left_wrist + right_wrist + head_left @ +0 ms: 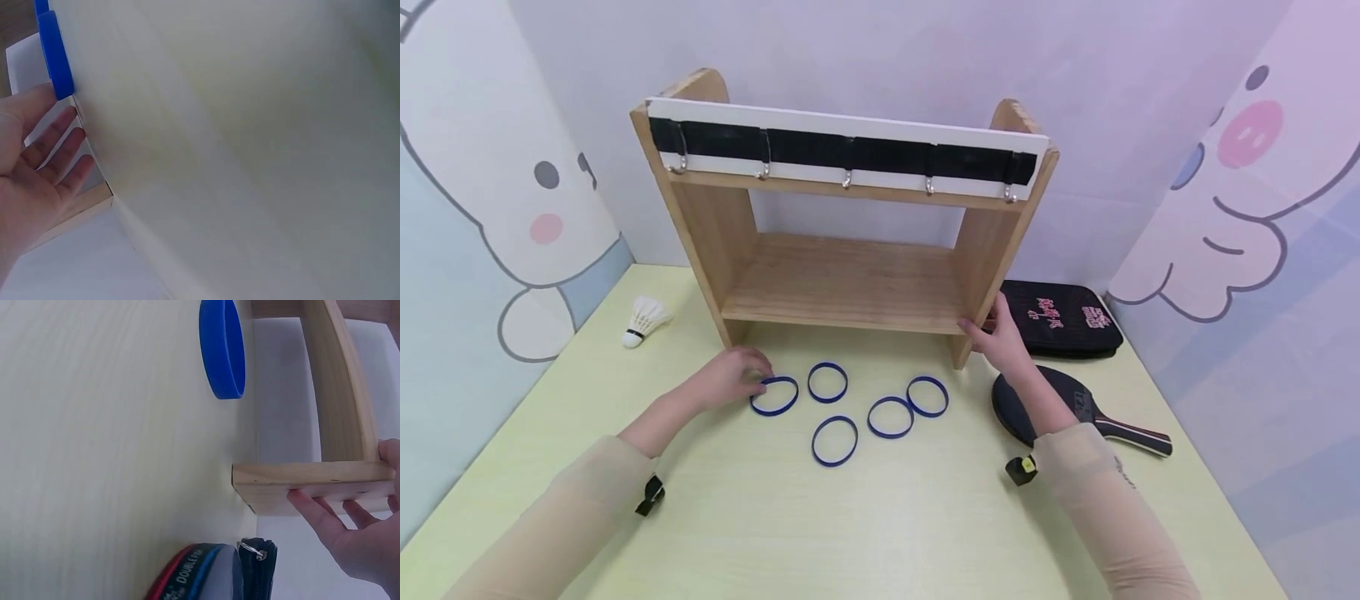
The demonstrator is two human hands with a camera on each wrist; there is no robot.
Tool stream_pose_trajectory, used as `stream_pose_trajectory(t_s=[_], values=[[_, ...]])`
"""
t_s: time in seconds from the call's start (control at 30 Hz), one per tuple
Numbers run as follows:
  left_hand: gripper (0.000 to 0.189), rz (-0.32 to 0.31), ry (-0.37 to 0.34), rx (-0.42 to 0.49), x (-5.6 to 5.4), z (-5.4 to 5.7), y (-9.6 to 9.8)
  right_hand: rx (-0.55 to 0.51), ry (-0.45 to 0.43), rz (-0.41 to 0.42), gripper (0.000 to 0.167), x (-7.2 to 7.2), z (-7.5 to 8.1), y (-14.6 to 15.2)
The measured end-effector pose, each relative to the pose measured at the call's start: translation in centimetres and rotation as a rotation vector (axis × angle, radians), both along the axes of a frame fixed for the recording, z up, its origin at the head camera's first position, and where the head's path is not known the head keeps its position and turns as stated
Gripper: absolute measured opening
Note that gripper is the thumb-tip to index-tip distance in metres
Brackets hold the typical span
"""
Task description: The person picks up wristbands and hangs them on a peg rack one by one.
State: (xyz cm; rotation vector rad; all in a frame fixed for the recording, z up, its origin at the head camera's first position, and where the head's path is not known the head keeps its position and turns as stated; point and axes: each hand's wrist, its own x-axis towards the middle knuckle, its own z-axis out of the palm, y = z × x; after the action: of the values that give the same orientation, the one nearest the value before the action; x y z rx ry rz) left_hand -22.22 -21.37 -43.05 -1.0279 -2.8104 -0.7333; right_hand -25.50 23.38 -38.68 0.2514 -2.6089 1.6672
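Observation:
A wooden shelf rack (850, 283) stands at the back, with a white board and black strip bearing several metal hooks (847, 177) across its top front. My left hand (727, 379) is low by the rack's left foot. Its thumb lies against a blue ring band (57, 56), the leftmost blue ring (775, 413), on the table; the index finger is hidden behind the thumb, the other fingers spread. My right hand (1002, 340) grips the rack's right side panel (312, 474), thumb at the shelf board's front edge and fingers against the outer face.
More blue rings (835, 464) lie on the pale table (850, 533) before the rack. At right are a black zipped case (1056, 321) and a black table tennis bat (1060, 387), partly under the right forearm. A shuttlecock (646, 321) lies at left. Printed walls enclose the table.

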Motion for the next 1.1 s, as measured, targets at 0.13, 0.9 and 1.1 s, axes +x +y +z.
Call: stream_pose_trajectory(t_s=[0.13,0.9,1.1], values=[[0.012,-0.001,-0.012,0.006,0.1,0.0,0.0,-0.034,-0.015,0.018,0.078,1.1,1.1,-0.8],[0.005,0.129,-0.281,0.097,0.8,2.2,-0.4,-0.088,-0.032,0.008,0.075,1.8,1.0,-1.8],[0.005,0.173,-0.242,0.092,0.6,3.9,0.0,-0.09,-0.036,-0.007,0.075,1.8,1.0,-1.6]])
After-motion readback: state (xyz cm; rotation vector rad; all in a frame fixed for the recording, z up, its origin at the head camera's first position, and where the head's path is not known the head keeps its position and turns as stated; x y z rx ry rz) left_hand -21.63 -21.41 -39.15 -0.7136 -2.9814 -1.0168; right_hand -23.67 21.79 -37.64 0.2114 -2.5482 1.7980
